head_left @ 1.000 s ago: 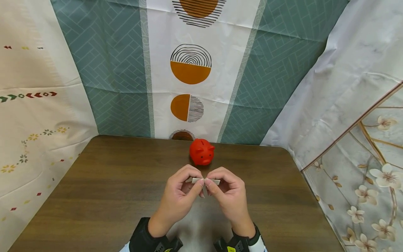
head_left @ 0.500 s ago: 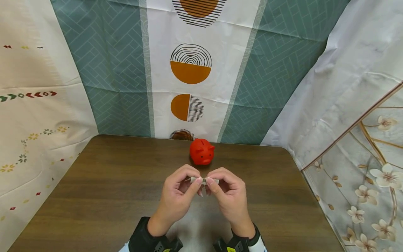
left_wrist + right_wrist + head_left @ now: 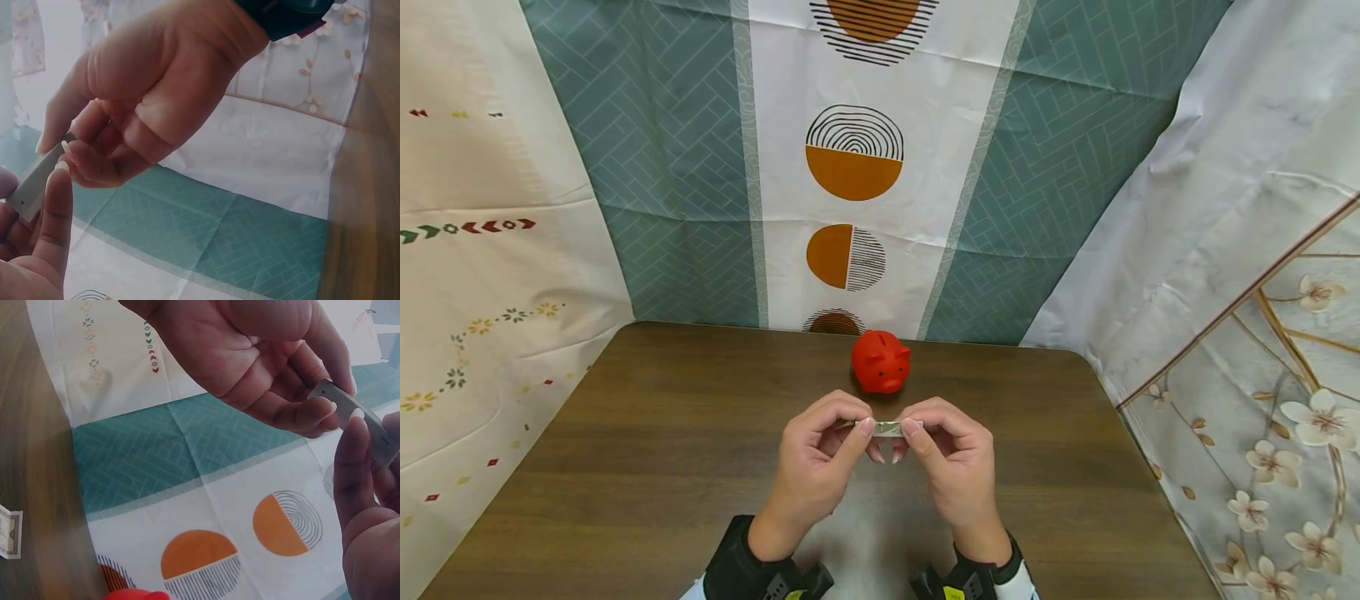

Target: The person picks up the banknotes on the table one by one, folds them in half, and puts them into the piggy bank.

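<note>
A narrow, pale folded strip with greenish print (image 3: 887,429), which looks like a folded banknote, spans the gap between both hands above the table. My left hand (image 3: 816,467) pinches its left end between thumb and fingers; my right hand (image 3: 958,467) pinches its right end the same way. The strip (image 3: 34,181) slants between the fingertips in the left wrist view. Small dark marks show on the strip (image 3: 378,429) in the right wrist view. Just beyond the hands, a red piggy bank (image 3: 880,362) stands with its snout toward me and a slot on top.
The brown wooden table (image 3: 662,450) extends around the hands. A patterned cloth (image 3: 692,167) hangs behind its far edge, with a light cloth (image 3: 512,333) at left and a flowered one (image 3: 1285,400) at right. Printed paper (image 3: 9,532) shows at the right wrist view's left border.
My hands have moved slightly apart, and more of the strip's greenish print shows between them. The flap that hung below the fingers is out of sight. The piggy bank has stayed put.
</note>
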`<state>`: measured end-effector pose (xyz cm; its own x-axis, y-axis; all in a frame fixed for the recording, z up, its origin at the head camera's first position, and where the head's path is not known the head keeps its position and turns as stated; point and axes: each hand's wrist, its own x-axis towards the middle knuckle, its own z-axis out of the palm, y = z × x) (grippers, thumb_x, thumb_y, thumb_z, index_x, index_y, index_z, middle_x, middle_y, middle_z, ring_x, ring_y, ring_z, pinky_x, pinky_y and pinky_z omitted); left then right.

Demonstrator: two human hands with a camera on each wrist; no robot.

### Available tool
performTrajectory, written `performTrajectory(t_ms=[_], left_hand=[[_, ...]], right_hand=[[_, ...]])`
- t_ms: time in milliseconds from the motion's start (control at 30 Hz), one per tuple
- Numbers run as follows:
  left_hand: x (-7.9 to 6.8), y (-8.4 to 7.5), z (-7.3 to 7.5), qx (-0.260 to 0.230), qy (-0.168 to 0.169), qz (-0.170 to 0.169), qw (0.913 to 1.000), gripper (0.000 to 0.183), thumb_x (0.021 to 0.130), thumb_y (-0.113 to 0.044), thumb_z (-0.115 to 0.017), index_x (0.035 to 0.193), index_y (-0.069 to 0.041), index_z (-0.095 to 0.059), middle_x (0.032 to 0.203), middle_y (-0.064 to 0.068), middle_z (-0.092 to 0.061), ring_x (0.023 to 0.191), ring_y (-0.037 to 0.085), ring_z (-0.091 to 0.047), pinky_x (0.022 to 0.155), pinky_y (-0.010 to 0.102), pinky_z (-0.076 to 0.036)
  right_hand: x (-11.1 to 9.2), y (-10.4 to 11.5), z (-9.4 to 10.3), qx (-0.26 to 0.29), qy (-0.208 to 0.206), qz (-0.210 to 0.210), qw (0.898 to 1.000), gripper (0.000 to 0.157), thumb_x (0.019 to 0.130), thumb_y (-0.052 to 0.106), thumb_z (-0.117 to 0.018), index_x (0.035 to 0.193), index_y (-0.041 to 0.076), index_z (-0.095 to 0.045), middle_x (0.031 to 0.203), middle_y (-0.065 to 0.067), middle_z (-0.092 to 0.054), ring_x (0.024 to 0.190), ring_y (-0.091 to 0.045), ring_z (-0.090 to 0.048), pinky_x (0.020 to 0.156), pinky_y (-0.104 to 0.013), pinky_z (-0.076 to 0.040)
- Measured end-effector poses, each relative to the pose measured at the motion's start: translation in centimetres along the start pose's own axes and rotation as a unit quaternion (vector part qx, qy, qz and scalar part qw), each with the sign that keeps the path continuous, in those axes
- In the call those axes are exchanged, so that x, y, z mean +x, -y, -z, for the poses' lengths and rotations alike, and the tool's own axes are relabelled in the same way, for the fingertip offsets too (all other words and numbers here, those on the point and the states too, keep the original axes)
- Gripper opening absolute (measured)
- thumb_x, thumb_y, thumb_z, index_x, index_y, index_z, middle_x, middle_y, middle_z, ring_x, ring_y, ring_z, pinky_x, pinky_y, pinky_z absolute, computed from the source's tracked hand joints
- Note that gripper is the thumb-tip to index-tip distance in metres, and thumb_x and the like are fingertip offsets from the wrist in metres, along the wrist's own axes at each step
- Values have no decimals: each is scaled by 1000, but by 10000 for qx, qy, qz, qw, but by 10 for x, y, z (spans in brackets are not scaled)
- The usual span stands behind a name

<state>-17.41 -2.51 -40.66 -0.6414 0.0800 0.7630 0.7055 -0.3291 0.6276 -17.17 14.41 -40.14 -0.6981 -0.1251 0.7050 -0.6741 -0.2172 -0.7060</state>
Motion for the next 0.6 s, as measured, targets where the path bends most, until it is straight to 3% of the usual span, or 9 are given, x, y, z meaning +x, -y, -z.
performTrajectory(t_ms=[133, 267, 433, 600], left_hand=[[0, -1, 2, 57, -15, 79, 10000, 19, 91, 22, -57, 97, 6, -65, 86, 17, -58, 66, 22, -63, 61, 32, -62], [-1, -3, 3, 182, -56, 400, 9990, 17, 92, 19, -59, 97, 4, -66, 87, 17, -59, 66, 22, -63, 60, 33, -62], [-1, -5, 6, 360, -172, 788, 9961, 14, 93, 15, -62, 99, 3, -66, 90, 17, -61, 65, 22, -63, 57, 33, -61], [2, -5, 8, 562, 39, 469, 9973, 18, 91, 15, -65, 103, 2, -69, 98, 17, -60, 68, 19, -63, 55, 32, -60]], right_hand=[[0, 0, 1, 1, -7, 34, 10000, 20, 92, -20, -57, 100, -7, -69, 91, -11, -70, 68, -21, -64, 63, -29, -61], [0, -2, 2, -127, 27, 99, 9999, 25, 90, -21, -58, 106, -6, -69, 96, -12, -71, 69, -21, -65, 63, -29, -61], [1, -6, 6, -601, 436, 659, 9951, 42, 80, -23, -70, 117, -4, -69, 110, -19, -68, 88, -21, -69, 71, -29, -63], [2, -6, 10, -976, 659, 850, 9894, 47, 71, -25, -77, 112, -3, -74, 106, -19, -69, 94, -21, -69, 73, -29, -63]])
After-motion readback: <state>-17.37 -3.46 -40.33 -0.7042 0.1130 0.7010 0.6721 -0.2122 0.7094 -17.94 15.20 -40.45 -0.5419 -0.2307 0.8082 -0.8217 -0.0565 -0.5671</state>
